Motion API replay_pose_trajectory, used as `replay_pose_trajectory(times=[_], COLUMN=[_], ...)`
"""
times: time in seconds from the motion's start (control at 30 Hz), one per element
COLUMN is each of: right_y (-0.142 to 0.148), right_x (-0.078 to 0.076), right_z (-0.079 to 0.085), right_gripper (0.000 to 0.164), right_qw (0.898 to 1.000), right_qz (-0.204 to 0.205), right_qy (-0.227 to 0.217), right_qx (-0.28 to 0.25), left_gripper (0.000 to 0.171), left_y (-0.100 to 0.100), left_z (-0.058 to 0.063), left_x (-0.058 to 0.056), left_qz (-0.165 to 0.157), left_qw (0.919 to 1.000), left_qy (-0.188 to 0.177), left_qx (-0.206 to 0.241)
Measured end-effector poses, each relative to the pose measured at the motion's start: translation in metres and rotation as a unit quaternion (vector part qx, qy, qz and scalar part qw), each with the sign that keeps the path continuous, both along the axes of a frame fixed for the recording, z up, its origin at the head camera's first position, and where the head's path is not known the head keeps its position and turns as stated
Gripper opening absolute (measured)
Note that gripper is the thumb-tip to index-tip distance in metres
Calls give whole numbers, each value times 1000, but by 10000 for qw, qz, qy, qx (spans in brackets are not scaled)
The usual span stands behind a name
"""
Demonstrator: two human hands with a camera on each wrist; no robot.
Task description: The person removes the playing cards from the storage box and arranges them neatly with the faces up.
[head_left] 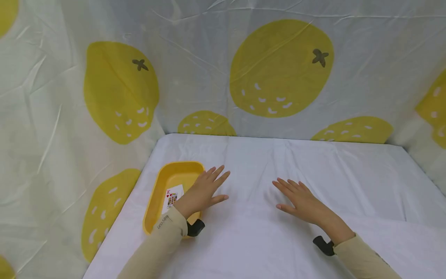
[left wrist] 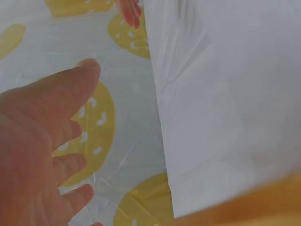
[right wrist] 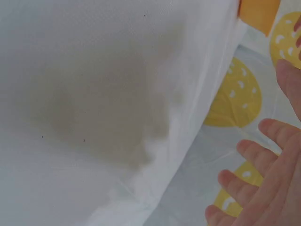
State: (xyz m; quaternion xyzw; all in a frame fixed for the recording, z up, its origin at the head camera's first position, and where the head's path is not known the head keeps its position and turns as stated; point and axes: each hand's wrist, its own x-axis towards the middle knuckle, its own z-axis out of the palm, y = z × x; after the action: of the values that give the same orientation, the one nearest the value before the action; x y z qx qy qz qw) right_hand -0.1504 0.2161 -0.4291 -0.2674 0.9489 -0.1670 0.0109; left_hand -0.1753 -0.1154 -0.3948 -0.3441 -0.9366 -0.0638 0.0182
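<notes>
My left hand point(head_left: 203, 190) is held palm down over the right side of a yellow tray point(head_left: 150, 209), its fingers spread and nothing in them. Inside the tray lies a king of hearts playing card point(head_left: 172, 197), partly hidden behind my left wrist and sleeve. A second card edge seems to show beneath it, but I cannot tell how many there are. To the right, my right hand point(head_left: 302, 200) hovers above the white cloth with straight fingers, holding nothing. In the left wrist view the left hand point(left wrist: 33, 141) shows its thumb and fingers apart; the right hand point(right wrist: 273, 183) looks the same in its own view.
A white cloth point(head_left: 251, 240) with some creases covers the table. Behind it and at the left hang white curtains printed with yellow lemons point(head_left: 282, 69). Each wrist wears a black camera mount point(head_left: 196, 228). The tray stands near the table's left edge.
</notes>
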Motion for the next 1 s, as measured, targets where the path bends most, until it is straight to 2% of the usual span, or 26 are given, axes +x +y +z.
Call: replay_pose_trajectory(times=[0.1, 0.23, 0.33, 0.4, 0.53, 0.6, 0.7, 0.77, 0.93, 1.0], right_y=[0, 1, 2, 3, 3, 1, -1, -2, -5, -6], right_x=[0, 0, 0, 0, 0, 0, -1, -1, -3, -3], right_z=[-2, -4, -5, -6, -6, -6, -6, -7, -8, -9], right_gripper=[69, 69, 69, 70, 69, 69, 69, 69, 68, 68], right_qw=[10000, 10000, 10000, 10000, 9999, 9999, 9999, 9999, 9997, 9996], right_qz=[-1, -1, 14, 38, 96, 121, 143, 155, 199, 222], right_qy=[-29, -36, -23, -6, 6, 10, -5, -13, -8, -4], right_qx=[7, 5, -22, -24, -37, -44, -63, -55, -123, -147], left_gripper=[70, 73, 76, 78, 80, 82, 82, 79, 58, 48], left_y=[-16, -46, -74, -92, -123, -135, -147, -152, -159, -160], left_z=[5, 11, 12, 12, 10, 8, 4, 0, -10, -13], left_x=[4, 9, 14, 17, 24, 27, 30, 31, 32, 33], left_qz=[211, 614, 1145, 1603, 2445, 2826, 3202, 3409, 3654, 3650], left_qw=[9997, 9974, 9909, 9827, 9610, 9451, 9231, 9063, 8716, 8633], left_qy=[-31, -86, -268, -446, -855, -1259, -1789, -2117, -2662, -2781], left_qx=[131, 378, 657, 810, 969, 1052, 1159, 1325, 1895, 2102])
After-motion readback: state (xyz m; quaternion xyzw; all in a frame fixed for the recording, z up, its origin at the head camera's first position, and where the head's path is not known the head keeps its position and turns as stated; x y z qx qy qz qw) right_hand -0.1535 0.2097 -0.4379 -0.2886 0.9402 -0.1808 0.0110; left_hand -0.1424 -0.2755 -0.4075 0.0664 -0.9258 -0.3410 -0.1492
